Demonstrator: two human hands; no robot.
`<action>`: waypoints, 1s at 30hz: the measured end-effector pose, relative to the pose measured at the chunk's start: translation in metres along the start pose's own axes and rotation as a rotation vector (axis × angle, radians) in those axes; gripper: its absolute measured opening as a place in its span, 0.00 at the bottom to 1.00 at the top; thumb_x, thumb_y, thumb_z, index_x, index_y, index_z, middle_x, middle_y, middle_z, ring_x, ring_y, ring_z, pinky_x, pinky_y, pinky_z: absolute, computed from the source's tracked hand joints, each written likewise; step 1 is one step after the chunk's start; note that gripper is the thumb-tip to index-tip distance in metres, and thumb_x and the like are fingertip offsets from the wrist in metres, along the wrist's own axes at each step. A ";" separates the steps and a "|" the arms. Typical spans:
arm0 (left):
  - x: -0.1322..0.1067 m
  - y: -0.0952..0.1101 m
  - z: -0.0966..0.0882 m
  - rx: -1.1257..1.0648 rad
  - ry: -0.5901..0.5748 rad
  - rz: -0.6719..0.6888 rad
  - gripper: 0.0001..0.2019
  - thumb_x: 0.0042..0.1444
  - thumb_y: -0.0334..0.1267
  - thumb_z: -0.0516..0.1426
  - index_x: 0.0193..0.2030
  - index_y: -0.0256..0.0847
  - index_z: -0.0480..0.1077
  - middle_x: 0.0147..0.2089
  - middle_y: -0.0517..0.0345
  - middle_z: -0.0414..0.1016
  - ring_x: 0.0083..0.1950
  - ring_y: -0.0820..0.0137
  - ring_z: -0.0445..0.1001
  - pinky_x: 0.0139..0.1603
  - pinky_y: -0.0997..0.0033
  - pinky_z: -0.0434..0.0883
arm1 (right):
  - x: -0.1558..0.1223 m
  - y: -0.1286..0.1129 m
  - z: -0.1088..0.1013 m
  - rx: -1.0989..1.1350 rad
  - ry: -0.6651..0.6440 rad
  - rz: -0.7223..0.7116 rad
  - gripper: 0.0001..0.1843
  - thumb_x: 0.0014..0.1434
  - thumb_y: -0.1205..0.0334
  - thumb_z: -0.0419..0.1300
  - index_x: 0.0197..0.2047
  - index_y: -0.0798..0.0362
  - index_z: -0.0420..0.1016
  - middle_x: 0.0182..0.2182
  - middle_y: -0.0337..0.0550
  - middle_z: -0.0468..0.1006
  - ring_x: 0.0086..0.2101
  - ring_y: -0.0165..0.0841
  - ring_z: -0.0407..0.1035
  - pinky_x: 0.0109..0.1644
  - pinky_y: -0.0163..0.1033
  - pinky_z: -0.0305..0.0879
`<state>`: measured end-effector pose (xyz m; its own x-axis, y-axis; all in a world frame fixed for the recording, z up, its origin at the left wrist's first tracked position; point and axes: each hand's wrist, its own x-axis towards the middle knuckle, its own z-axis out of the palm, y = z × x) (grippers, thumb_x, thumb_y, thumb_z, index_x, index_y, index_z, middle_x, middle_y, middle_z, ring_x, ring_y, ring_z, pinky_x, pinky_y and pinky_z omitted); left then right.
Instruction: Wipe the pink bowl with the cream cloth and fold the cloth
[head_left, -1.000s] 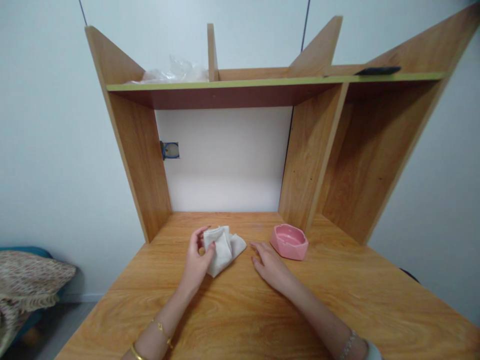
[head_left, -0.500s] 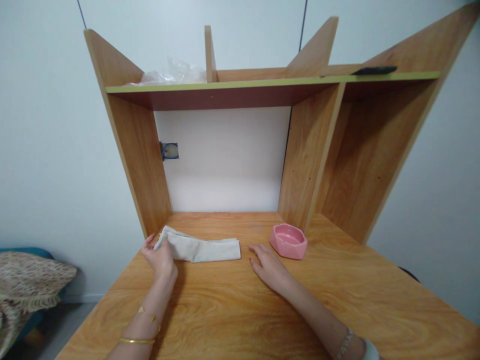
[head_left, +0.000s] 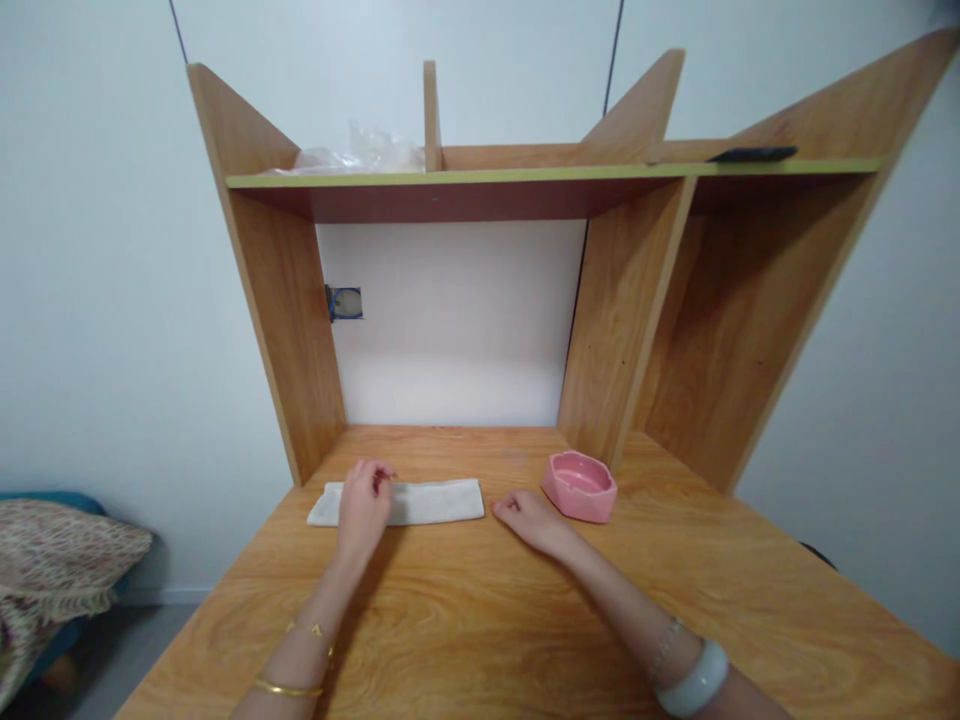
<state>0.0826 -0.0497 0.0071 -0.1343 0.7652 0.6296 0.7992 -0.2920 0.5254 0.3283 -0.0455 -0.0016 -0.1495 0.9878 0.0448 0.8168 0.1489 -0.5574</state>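
A pale grey-white folded cloth (head_left: 439,502) lies flat in a long strip on the wooden desk. Over its left half is my left hand (head_left: 365,505), fingers loosely bent with a gap at the thumb and nothing seen between them. The hand covers part of the cloth, and I cannot tell whether it touches it. My right hand (head_left: 529,517) rests low over the desk just past the cloth's right end, its fingers curled together with nothing visible in them. Close to the right of that hand stands a pink faceted ashtray (head_left: 579,488).
A wooden shelf unit (head_left: 622,350) rises at the back of the desk (head_left: 480,620). Clear plastic wrap (head_left: 360,155) and a dark flat object (head_left: 754,154) lie on its upper shelf. A blue-framed seat with a patterned fringed cover (head_left: 67,550) is at left.
My left hand has let go of the cloth's left end and moved right over it. That raised end now lies flat. My right hand's fingers have curled in.
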 end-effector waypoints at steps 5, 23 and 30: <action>-0.008 0.012 0.001 0.417 -0.231 0.041 0.09 0.50 0.25 0.47 0.29 0.38 0.67 0.33 0.53 0.69 0.37 0.66 0.67 0.39 0.69 0.61 | 0.017 -0.010 -0.002 0.060 -0.057 0.079 0.21 0.52 0.54 0.51 0.13 0.54 0.62 0.11 0.32 0.54 0.16 0.24 0.51 0.20 0.32 0.41; -0.023 0.022 0.020 0.149 -0.503 0.160 0.14 0.48 0.22 0.47 0.33 0.38 0.71 0.36 0.54 0.71 0.42 0.67 0.66 0.44 0.70 0.61 | 0.000 -0.008 -0.027 0.357 -0.262 0.064 0.03 0.42 0.68 0.50 0.21 0.54 0.63 0.14 0.31 0.62 0.16 0.22 0.56 0.18 0.26 0.47; -0.037 0.043 0.030 -0.214 -0.627 0.415 0.21 0.42 0.23 0.47 0.40 0.43 0.71 0.35 0.58 0.71 0.41 0.68 0.66 0.44 0.69 0.62 | -0.025 0.005 -0.084 0.240 -0.172 0.047 0.01 0.40 0.66 0.50 0.20 0.53 0.59 0.16 0.30 0.58 0.17 0.22 0.53 0.17 0.28 0.46</action>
<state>0.1393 -0.0732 -0.0105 0.5580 0.7318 0.3912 0.5728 -0.6808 0.4564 0.3830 -0.0654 0.0643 -0.2231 0.9679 -0.1155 0.6733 0.0673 -0.7363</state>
